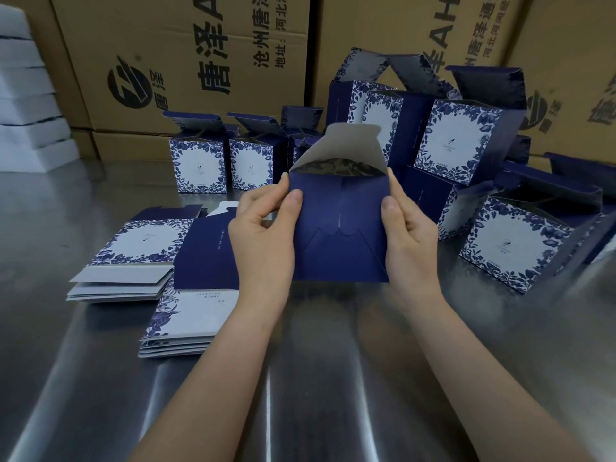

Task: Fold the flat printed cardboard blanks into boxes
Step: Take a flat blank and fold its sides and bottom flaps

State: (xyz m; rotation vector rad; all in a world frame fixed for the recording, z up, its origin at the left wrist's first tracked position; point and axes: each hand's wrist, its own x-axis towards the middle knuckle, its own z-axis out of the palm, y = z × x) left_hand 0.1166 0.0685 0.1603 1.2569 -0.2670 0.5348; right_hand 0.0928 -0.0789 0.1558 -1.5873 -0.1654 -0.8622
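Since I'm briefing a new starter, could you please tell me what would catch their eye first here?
First, the blue box at centre, half folded, pinched at its sides by the left hand and right hand. Next, the folded boxes with blue floral fronts heaped behind and to the right, and the flat blanks stacked on the steel table at left.

The half-folded box (336, 228) is held at centre, left hand (263, 235) at its 9 o'clock, right hand (410, 235) at 3. On the table (300, 378), flat blanks (133, 261) lie stacked at 8 o'clock, upright boxes (200, 165) at 11, piled boxes (466, 135) at 2, cartons (166, 45) behind at 12.
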